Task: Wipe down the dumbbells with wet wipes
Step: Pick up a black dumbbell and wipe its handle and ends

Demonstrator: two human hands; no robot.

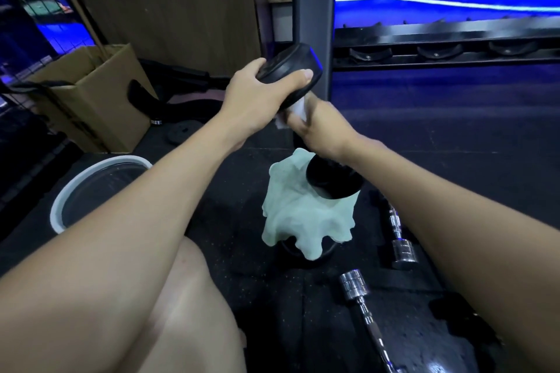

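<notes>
Black round-headed dumbbell (291,69) is held steeply tilted above the dark rubber floor (454,145), its upper head leaning away and left, its lower head over a pale green cloth (306,218). Its handle is hidden by the right hand (321,127), curled around a white wet wipe (298,108). The upper head is gripped by the left hand (257,99).

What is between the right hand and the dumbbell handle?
In the head view a white wipe lies between the right hand and the handle of the black dumbbell; the handle itself is hidden.
</notes>
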